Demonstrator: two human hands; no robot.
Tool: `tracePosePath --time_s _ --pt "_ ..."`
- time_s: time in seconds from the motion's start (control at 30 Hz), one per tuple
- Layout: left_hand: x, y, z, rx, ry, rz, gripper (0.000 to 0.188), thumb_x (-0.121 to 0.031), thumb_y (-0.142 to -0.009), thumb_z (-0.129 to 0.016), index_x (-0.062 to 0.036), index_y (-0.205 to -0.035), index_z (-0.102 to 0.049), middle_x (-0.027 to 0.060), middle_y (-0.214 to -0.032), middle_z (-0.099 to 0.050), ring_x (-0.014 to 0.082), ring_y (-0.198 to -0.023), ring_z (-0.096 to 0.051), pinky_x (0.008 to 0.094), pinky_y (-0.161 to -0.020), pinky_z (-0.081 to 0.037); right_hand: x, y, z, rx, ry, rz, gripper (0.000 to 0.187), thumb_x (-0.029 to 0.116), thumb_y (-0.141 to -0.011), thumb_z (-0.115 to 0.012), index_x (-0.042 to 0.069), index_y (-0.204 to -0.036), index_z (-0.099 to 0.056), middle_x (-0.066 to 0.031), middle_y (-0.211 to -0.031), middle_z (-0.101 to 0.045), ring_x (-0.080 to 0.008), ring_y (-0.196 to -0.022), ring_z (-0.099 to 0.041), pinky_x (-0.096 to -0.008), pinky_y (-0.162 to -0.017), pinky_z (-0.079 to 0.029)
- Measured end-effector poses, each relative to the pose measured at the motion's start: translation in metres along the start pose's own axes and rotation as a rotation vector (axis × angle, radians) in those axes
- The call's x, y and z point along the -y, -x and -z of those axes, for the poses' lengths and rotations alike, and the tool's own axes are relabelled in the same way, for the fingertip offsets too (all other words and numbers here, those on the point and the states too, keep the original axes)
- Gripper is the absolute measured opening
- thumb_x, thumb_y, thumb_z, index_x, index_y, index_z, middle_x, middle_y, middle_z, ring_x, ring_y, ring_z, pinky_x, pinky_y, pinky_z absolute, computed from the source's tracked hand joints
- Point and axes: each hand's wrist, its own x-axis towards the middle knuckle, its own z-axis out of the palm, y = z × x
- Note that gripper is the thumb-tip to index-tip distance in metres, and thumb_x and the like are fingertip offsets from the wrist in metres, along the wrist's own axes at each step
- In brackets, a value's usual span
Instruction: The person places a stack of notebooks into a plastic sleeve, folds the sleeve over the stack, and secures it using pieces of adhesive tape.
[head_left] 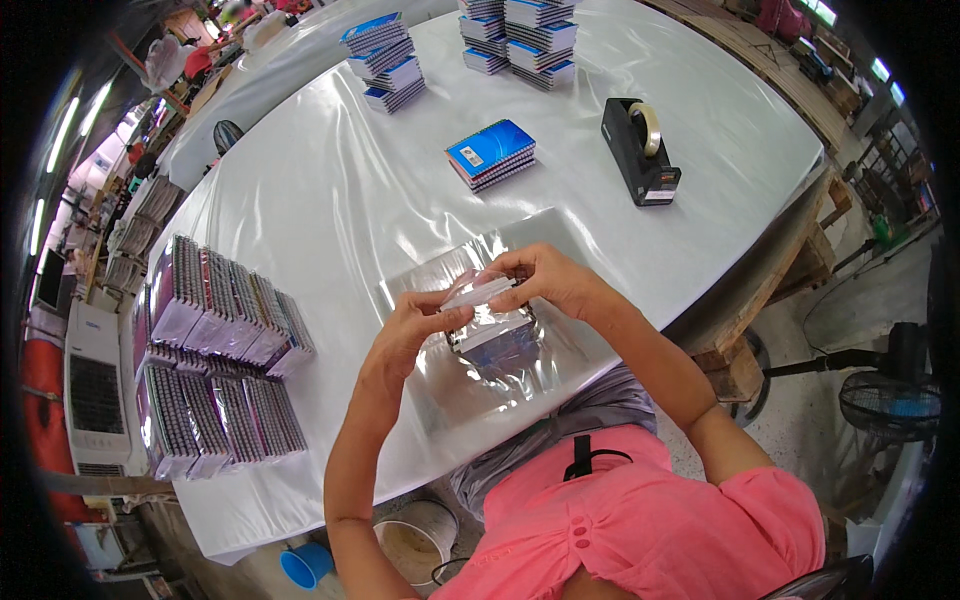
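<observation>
On the near part of the table lies a sheet of transparent plastic film (435, 383), with a small stack of spiral notebooks (493, 343) on it, partly covered by glare and film. Above the stack, both hands pinch a gathered, folded edge of the film. My left hand (420, 320) has thumb and fingers closed on its left end. My right hand (545, 280) grips the right end, fingers bent over the fold. The far side of the stack is hidden under my hands.
Film-wrapped notebook bundles (225, 315) stand in rows at the left. Beyond my hands lie a short stack of blue notebooks (492, 152) and a black tape dispenser (638, 155). Taller notebook stacks (385, 65) stand farther back. Buckets (307, 565) sit below the near edge.
</observation>
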Motion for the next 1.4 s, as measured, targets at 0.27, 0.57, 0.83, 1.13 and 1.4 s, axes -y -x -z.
tracePosePath --time_s 0.27,0.57,0.83,1.13,1.4 --pt "-0.018 0.007 -0.008 -0.038 -0.054 0.015 0.047 -0.024 -0.073 -0.076 -0.0074 -0.117 -0.069 0.0127 -0.115 -0.067 0.0251 -0.12 -0.053 0.037 -0.107 -0.028 0.004 -0.001 -0.001 0.087 -0.196 -0.021 0.026 -0.006 -0.066 -0.073 0.003 -0.09 -0.076 -0.0043 -0.097 -0.062 -0.0159 -0.1 -0.058 -0.025 -0.082 -0.048" --pt "-0.024 0.016 0.002 0.101 -0.957 -0.384 0.064 -0.035 -0.075 -0.077 -0.016 -0.134 -0.056 0.0046 -0.152 -0.037 0.0384 -0.146 -0.011 0.0627 -0.113 -0.013 -0.001 0.003 -0.006 0.06 -0.004 0.163 0.023 -0.004 -0.069 -0.073 0.009 -0.087 -0.078 -0.0024 -0.096 -0.056 -0.0137 -0.097 -0.056 -0.0247 -0.085 -0.047" --pt "-0.021 0.04 -0.019 -0.068 -1.388 -0.53 0.084 -0.04 -0.068 -0.079 -0.0235 -0.143 -0.044 -0.0039 -0.156 -0.027 0.0405 -0.145 -0.008 0.0679 -0.11 -0.014 0.019 0.035 0.008 0.18 0.973 0.596 0.045 0.015 -0.075 -0.075 0.016 -0.119 -0.067 -0.0067 -0.134 -0.051 -0.0266 -0.12 -0.048 -0.0427 -0.102 -0.036" --pt "-0.018 0.046 -0.028 -0.156 -1.487 -0.621 0.07 -0.033 -0.077 -0.074 -0.0229 -0.14 -0.047 -0.0056 -0.143 -0.048 0.0406 -0.143 -0.019 0.0641 -0.112 -0.012 -0.005 0.065 0.019 -0.178 1.058 0.882 0.032 0.01 -0.073 -0.074 0.018 -0.104 -0.073 -0.0078 -0.131 -0.055 -0.0249 -0.121 -0.048 -0.0448 -0.104 -0.034" --pt "-0.021 0.049 -0.035 -0.151 -1.49 -0.601 0.07 -0.031 -0.077 -0.074 -0.0239 -0.141 -0.046 -0.005 -0.144 -0.048 0.0403 -0.143 -0.018 0.0619 -0.114 -0.008 0.007 0.038 0.267 -1.154 0.552 -0.088 0.026 0.024 -0.077 -0.08 0.004 -0.091 -0.072 -0.0104 -0.11 -0.062 -0.0226 -0.109 -0.054 -0.0432 -0.091 -0.043"
